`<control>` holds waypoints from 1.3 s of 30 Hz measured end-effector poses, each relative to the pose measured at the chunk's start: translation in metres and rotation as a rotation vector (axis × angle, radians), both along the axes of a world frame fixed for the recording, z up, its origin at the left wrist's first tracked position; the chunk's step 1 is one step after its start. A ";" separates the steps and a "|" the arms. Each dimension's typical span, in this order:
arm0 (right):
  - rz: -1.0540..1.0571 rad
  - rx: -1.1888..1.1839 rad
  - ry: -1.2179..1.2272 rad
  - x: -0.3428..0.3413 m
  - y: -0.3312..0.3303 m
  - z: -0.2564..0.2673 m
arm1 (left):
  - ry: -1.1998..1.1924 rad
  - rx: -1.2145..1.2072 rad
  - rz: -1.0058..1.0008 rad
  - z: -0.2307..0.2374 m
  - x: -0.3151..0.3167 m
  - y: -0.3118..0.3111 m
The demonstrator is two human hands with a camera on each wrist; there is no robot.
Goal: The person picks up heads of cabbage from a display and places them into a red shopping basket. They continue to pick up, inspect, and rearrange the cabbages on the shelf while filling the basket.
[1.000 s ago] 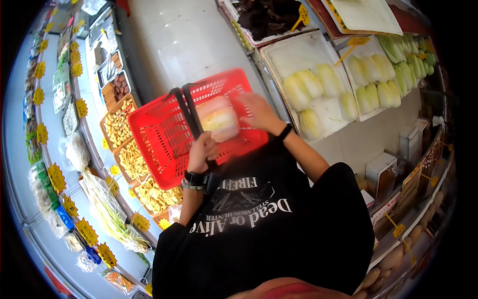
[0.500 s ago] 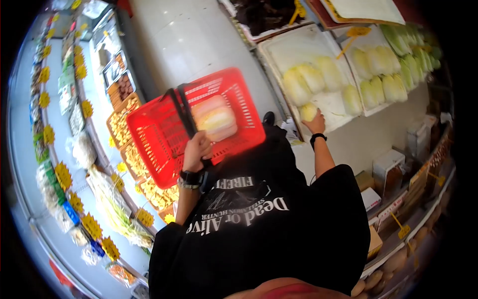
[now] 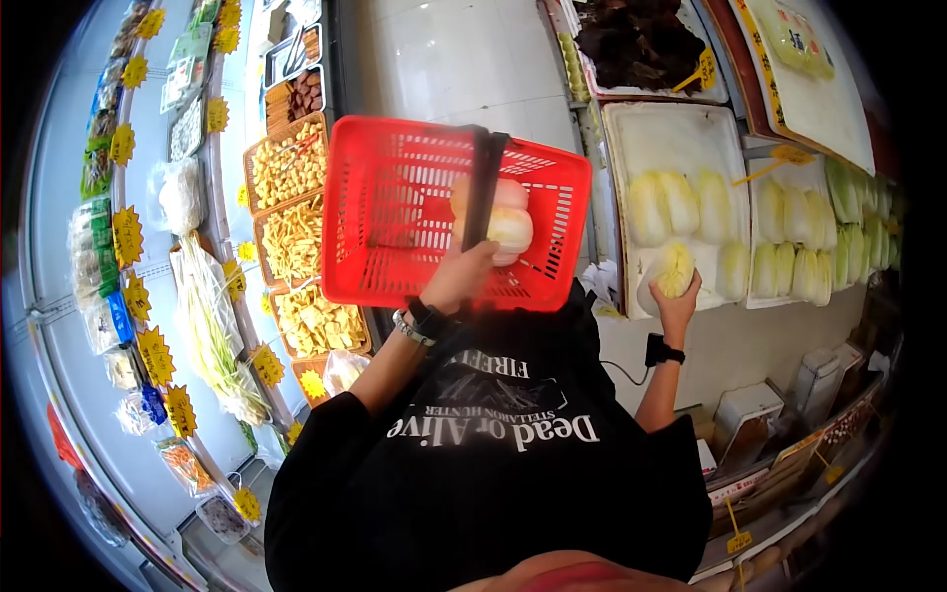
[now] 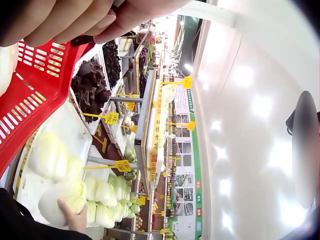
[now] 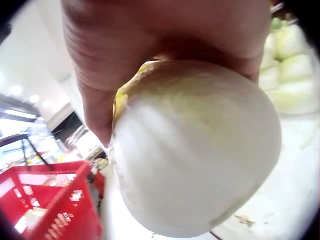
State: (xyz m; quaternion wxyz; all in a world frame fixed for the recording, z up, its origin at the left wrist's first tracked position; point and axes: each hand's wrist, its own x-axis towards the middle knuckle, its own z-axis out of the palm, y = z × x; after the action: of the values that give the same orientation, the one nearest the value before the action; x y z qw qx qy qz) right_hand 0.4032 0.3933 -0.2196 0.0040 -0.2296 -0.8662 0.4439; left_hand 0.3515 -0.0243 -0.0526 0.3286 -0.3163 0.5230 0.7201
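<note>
My left hand (image 3: 462,276) grips the black handle (image 3: 483,183) of a red shopping basket (image 3: 338,247). Pale napa cabbages (image 3: 510,227) lie inside the basket, partly hidden behind the handle. On the other side, my right hand (image 3: 681,304) holds another napa cabbage (image 3: 675,271) at the near edge of a white display tray (image 3: 671,128). Its thick white base (image 5: 195,160) fills the right wrist view, with fingers curled over the leafy end. In the left wrist view, the held cabbage (image 4: 55,202) overlaps the tray's cabbages.
More napa cabbages (image 3: 681,202) sit on the tray, with others (image 3: 789,271) beside it. Dark fungus (image 3: 641,44) fills a tray beyond. Baskets of tofu snacks (image 3: 291,237) and a shelf of packaged vegetables (image 3: 182,197) stand on the left. Tiled floor (image 3: 444,59) lies ahead.
My right hand has gone from over the basket to the tray, taken hold of a cabbage and tilted it. My left hand keeps the handle; the basket sits further right in view.
</note>
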 end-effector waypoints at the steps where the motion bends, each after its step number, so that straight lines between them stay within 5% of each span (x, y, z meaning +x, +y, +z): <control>1: 0.116 -0.032 0.059 -0.012 -0.017 0.030 | -0.012 0.010 -0.009 0.003 -0.003 0.002; 5: 0.507 0.025 0.264 -0.064 -0.108 0.107 | -0.026 0.034 -0.045 0.012 -0.008 0.018; 10: 0.739 0.051 0.385 -0.127 -0.225 0.114 | 0.051 0.014 -0.096 0.028 -0.005 0.018; 12: 0.932 0.096 0.389 -0.151 -0.263 0.066 | 0.040 -0.046 -0.144 0.031 -0.004 0.016; 13: 0.909 -0.163 0.225 -0.152 -0.280 0.099 | 0.038 -0.067 -0.165 0.032 -0.005 0.015; 15: 0.982 0.009 0.607 -0.161 -0.325 0.059 | 0.031 -0.069 -0.195 0.026 0.002 0.016; 18: 1.087 0.297 0.563 -0.162 -0.373 0.053 | 0.087 -0.005 -0.188 0.018 0.012 0.021; 22: 1.146 0.388 0.376 -0.183 -0.425 0.025 | 0.138 -0.092 -0.258 0.025 0.026 0.029; 29: 1.089 0.472 0.409 -0.186 -0.443 -0.032 | 0.065 -0.069 -0.209 0.012 0.034 0.014; 32: 1.053 0.633 0.390 -0.177 -0.438 -0.012 | 0.034 -0.025 -0.131 0.002 0.039 0.015; 35: 1.045 0.544 0.365 -0.170 -0.426 -0.010 | 0.026 -0.018 -0.085 -0.001 0.042 0.019; 39: 1.089 0.640 0.262 -0.168 -0.439 -0.045 | 0.027 0.020 -0.070 0.004 0.037 0.023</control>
State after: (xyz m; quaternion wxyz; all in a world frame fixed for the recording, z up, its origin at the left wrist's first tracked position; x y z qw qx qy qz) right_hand 0.2354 -0.0453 -0.2646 -0.0477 0.3117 -0.9405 0.1267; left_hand 0.3884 -0.0017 -0.0487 0.3497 -0.2847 0.5307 0.7176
